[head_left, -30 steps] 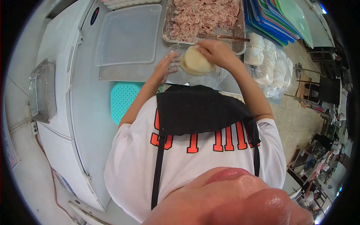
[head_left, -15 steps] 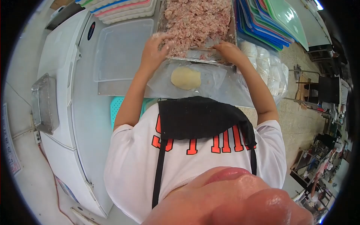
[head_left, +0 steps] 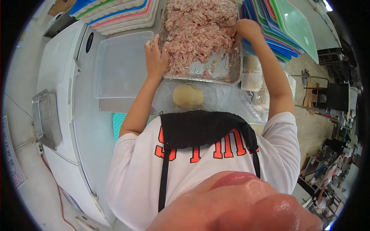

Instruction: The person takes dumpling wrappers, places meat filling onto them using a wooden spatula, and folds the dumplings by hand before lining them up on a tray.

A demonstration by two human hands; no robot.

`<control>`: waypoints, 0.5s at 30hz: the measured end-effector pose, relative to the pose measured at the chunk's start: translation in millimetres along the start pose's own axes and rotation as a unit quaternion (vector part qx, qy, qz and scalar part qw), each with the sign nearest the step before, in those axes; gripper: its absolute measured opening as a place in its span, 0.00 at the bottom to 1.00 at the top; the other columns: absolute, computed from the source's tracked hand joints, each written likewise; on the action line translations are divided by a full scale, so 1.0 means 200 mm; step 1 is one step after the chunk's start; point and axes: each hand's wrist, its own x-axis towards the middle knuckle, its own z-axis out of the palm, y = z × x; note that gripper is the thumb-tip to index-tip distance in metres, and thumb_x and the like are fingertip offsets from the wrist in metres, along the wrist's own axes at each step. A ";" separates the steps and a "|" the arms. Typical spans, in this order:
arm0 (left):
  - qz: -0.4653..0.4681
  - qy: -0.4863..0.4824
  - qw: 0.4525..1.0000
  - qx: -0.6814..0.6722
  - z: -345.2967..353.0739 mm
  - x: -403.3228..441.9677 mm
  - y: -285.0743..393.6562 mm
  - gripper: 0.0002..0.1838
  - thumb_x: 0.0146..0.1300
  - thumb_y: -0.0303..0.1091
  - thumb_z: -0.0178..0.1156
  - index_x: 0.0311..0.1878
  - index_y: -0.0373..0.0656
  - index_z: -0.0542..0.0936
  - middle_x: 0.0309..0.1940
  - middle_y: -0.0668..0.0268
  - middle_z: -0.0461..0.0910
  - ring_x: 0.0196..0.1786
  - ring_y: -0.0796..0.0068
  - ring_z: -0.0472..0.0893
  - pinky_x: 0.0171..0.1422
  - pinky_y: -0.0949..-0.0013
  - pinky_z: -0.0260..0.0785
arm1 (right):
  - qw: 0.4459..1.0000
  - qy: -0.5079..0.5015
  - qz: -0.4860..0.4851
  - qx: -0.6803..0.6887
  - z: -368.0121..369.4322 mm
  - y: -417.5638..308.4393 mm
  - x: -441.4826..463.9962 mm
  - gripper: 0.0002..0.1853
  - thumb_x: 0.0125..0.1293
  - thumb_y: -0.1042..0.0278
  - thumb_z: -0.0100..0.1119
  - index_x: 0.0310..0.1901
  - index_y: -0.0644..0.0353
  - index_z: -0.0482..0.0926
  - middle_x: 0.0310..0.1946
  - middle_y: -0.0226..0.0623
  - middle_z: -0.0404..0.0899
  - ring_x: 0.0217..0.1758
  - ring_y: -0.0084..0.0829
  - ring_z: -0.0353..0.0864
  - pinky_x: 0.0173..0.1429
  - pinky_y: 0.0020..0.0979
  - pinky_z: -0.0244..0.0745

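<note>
A metal tray (head_left: 231, 79) holds a mass of minced filling (head_left: 200, 30). At the tray's left edge is my left hand (head_left: 156, 57), fingers spread and smeared with bits of filling. My right hand (head_left: 248, 29) is closed at the right side of the tray around a wooden stick (head_left: 228, 26), whose far part lies against the filling. Nearer to me, a stack of round, pale dough wrappers (head_left: 187, 96) rests on a clear plastic sheet (head_left: 219, 96).
A translucent lid (head_left: 123, 65) lies left of the tray, below stacked white trays (head_left: 127, 17). Coloured plastic lids (head_left: 277, 27) are piled at right, above bagged white packs (head_left: 252, 79). A white freezer (head_left: 58, 77) stands at left, near a turquoise perforated basket (head_left: 118, 123).
The wrappers have been let go onto the sheet. My left hand has moved to the tray's left edge; my right hand has taken the stick and moved up to the tray's right side.
</note>
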 end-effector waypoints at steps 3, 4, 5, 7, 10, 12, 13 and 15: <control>0.001 0.006 0.999 -0.033 -0.01 0.00 0.00 0.30 0.69 0.51 0.47 0.66 0.41 0.65 0.59 0.44 0.65 0.63 0.44 0.64 0.67 0.54 0.57 | 0.996 0.009 0.030 0.089 0.03 -0.19 0.02 0.12 0.58 0.66 0.50 0.31 0.62 0.83 0.31 0.49 0.83 0.36 0.47 0.84 0.40 0.45 0.79; 0.001 0.005 0.999 -0.051 -0.02 0.01 0.01 0.30 0.69 0.52 0.46 0.66 0.41 0.65 0.59 0.45 0.66 0.63 0.45 0.64 0.67 0.54 0.57 | 0.995 0.015 0.019 0.101 0.05 -0.23 0.00 0.12 0.58 0.66 0.50 0.31 0.62 0.83 0.31 0.50 0.82 0.36 0.47 0.84 0.40 0.45 0.79; -0.009 -0.002 0.998 -0.056 -0.02 0.00 0.01 0.30 0.70 0.52 0.45 0.66 0.41 0.65 0.59 0.45 0.66 0.63 0.45 0.65 0.67 0.55 0.57 | 0.993 0.019 0.008 0.113 0.07 -0.26 -0.04 0.12 0.58 0.66 0.50 0.30 0.62 0.83 0.31 0.50 0.82 0.36 0.47 0.84 0.39 0.45 0.79; -0.029 -0.009 0.997 -0.067 -0.02 0.01 0.01 0.30 0.70 0.53 0.44 0.67 0.42 0.65 0.59 0.47 0.67 0.62 0.46 0.65 0.67 0.55 0.57 | 0.991 0.020 -0.001 0.133 0.05 -0.33 -0.10 0.12 0.58 0.66 0.50 0.30 0.62 0.82 0.31 0.50 0.82 0.36 0.47 0.84 0.39 0.45 0.79; -0.012 -0.006 0.999 -0.046 0.00 0.02 -0.01 0.30 0.70 0.54 0.43 0.67 0.43 0.65 0.59 0.46 0.67 0.62 0.46 0.66 0.67 0.55 0.57 | 0.985 0.056 -0.027 0.159 0.03 -0.43 -0.21 0.12 0.58 0.65 0.50 0.27 0.61 0.81 0.28 0.49 0.82 0.33 0.46 0.84 0.36 0.44 0.79; -0.017 -0.011 0.999 -0.050 0.00 0.01 -0.01 0.30 0.70 0.54 0.43 0.67 0.44 0.65 0.59 0.46 0.67 0.62 0.46 0.66 0.67 0.55 0.57 | 0.982 0.089 -0.044 0.161 0.04 -0.47 -0.28 0.12 0.59 0.64 0.51 0.26 0.61 0.80 0.26 0.47 0.81 0.32 0.45 0.83 0.35 0.44 0.78; -0.017 -0.013 0.998 -0.052 0.00 0.01 -0.01 0.30 0.70 0.55 0.43 0.67 0.44 0.65 0.59 0.46 0.67 0.62 0.46 0.66 0.67 0.54 0.57 | 0.980 0.107 -0.051 0.161 0.03 -0.49 -0.31 0.12 0.59 0.63 0.52 0.26 0.60 0.80 0.25 0.46 0.81 0.31 0.45 0.83 0.35 0.43 0.78; -0.007 -0.001 0.998 -0.059 0.00 0.02 -0.02 0.30 0.70 0.55 0.43 0.67 0.44 0.65 0.58 0.46 0.67 0.62 0.46 0.66 0.67 0.54 0.57 | 0.980 0.079 -0.059 0.170 0.04 -0.53 -0.38 0.11 0.62 0.62 0.52 0.27 0.59 0.77 0.23 0.45 0.79 0.29 0.46 0.81 0.34 0.44 0.76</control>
